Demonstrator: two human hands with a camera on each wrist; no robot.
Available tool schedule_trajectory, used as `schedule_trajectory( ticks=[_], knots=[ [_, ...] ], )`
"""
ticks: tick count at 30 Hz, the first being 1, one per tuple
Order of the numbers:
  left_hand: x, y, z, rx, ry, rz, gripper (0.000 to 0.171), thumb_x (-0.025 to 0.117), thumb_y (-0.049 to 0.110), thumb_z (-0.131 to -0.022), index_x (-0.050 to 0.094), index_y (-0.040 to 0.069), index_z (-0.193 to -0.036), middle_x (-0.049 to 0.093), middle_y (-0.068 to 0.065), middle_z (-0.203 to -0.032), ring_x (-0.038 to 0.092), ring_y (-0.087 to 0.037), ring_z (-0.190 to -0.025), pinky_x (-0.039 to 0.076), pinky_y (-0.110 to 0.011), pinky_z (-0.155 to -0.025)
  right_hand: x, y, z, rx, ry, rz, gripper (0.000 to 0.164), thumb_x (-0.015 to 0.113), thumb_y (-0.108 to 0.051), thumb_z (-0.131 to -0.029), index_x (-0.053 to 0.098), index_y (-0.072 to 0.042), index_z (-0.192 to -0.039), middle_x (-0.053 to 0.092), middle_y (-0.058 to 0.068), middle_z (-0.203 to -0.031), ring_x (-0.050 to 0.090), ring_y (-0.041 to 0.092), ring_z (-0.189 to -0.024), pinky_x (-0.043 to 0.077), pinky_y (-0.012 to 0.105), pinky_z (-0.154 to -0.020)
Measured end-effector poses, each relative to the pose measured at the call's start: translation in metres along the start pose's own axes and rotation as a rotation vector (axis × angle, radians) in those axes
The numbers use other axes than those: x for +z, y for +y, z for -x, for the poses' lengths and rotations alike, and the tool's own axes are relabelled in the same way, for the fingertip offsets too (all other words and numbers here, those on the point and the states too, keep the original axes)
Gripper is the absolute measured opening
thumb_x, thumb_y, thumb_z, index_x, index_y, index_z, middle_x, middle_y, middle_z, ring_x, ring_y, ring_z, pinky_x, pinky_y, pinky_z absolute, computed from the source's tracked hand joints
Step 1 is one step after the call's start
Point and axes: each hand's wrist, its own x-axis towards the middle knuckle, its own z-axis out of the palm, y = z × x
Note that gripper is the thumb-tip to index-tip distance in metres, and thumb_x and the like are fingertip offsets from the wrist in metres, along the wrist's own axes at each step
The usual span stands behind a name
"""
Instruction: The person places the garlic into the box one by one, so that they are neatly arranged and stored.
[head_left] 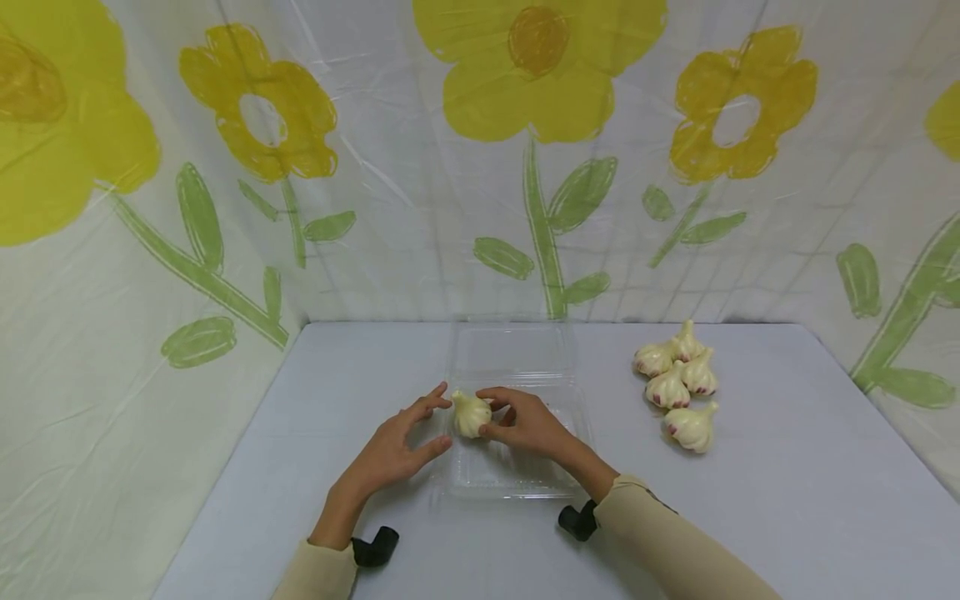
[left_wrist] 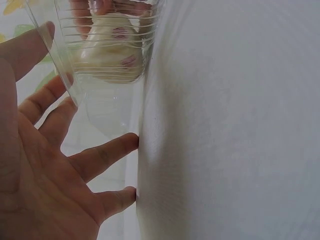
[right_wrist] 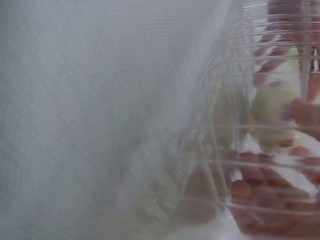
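A clear plastic clamshell container [head_left: 517,481] lies with its lid [head_left: 513,350] folded back, away from me. Inside its left side is a garlic bulb [head_left: 471,415], which my right hand [head_left: 528,422] pinches between thumb and fingers. My left hand [head_left: 393,450] is at the container's left edge, fingers spread and holding nothing. In the left wrist view, some fingertips of that hand [left_wrist: 45,155] meet the rim. The purple-marked bulb [left_wrist: 110,55] shows there through the ridged wall. The right wrist view looks through the plastic at the bulb [right_wrist: 275,107], blurred by reflections.
Several more garlic bulbs [head_left: 667,387] sit in a cluster on the white table [head_left: 780,500], right of the container. A sheet with printed yellow flowers [head_left: 408,242] hangs behind the table and along its sides. Black wrist cameras [head_left: 377,547] are strapped under both wrists.
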Motion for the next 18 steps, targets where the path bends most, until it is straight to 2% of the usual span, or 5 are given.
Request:
schedule_trajectory(
  ticks=[8, 18],
  knots=[
    [0.000, -0.001, -0.001, 0.005, 0.008, -0.006, 0.052, 0.068, 0.044, -0.097, 0.053, 0.029, -0.144, 0.033, 0.013, -0.166, 0.058, -0.035, -0.135, 0.023, -0.075, -0.117, -0.001, -0.003, 0.000, 0.010, 0.006, 0.012, 0.053, 0.077, -0.023, -0.092, 0.061, -0.008, -0.139, 0.071, 0.017, -0.122, 0.070, 0.016, -0.082, 0.056, 0.023, -0.070],
    [-0.001, 0.001, 0.000, -0.005, 0.002, -0.001, 0.056, 0.067, 0.042, -0.098, 0.051, 0.025, -0.148, 0.038, 0.009, -0.164, 0.058, -0.036, -0.135, 0.024, -0.075, -0.116, -0.016, -0.007, 0.013, 0.070, -0.014, -0.004, 0.058, 0.074, -0.031, -0.094, 0.055, -0.012, -0.146, 0.069, 0.018, -0.128, 0.071, 0.023, -0.096, 0.059, 0.036, -0.079]
  ],
)
